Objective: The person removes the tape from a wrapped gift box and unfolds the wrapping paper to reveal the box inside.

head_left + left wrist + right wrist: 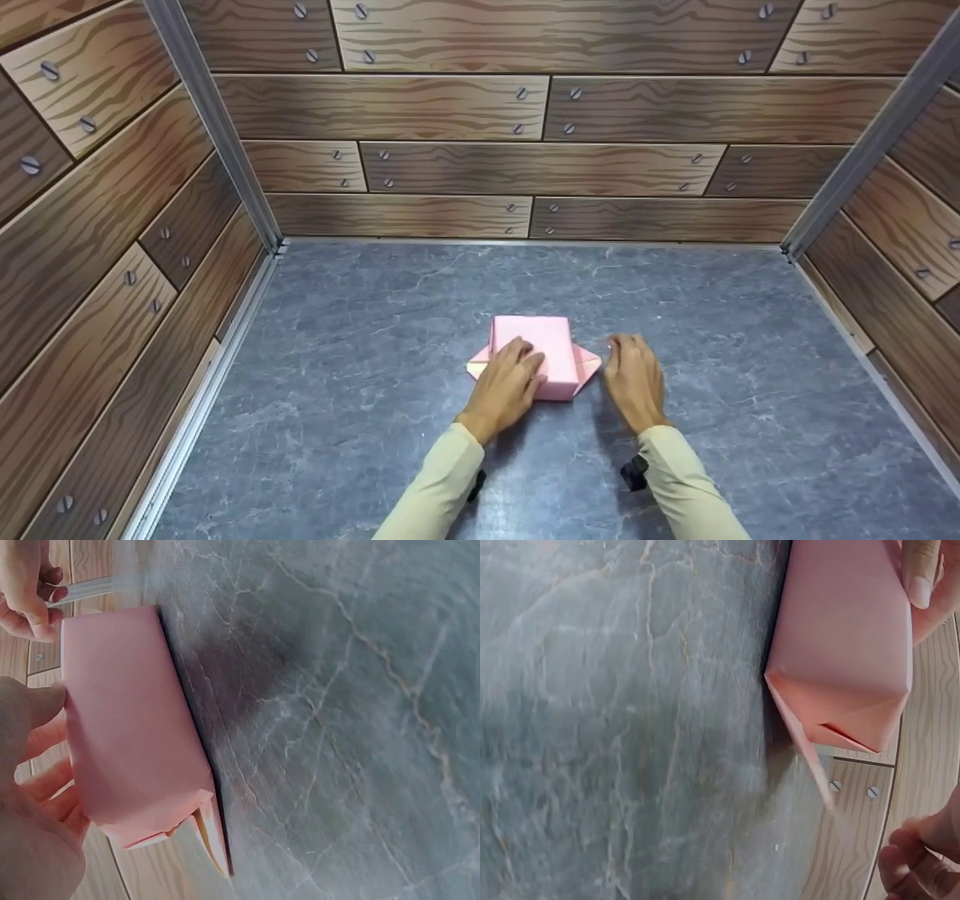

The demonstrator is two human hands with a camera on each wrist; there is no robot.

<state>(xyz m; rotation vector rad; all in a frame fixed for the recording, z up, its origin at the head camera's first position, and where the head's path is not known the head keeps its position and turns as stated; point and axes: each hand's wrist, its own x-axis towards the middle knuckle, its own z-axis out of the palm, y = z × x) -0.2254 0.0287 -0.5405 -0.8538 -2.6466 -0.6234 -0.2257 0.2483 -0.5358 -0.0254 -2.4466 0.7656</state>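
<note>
A box wrapped in pink paper [536, 345] lies on the grey floor. Triangular paper flaps, one of them the right flap [587, 363], stick out from its two ends; the left one shows a pale inside. My left hand [504, 381] rests across the box's top, its thumb [922, 589] against the near upper edge. Just right of the box, apart from the right flap, my right hand [635, 375] is raised with thumb and fingers curled together. A tiny pale spot shows at its fingertips; I see no clear object there.
The marbled grey surface [375, 322] stretches around the box. Wood-patterned walls [450, 169] with printed screws stand at the back and both sides, joined by metal corner posts [217, 112]. Dark camera mounts, such as the right one [634, 472], sit at both wrists.
</note>
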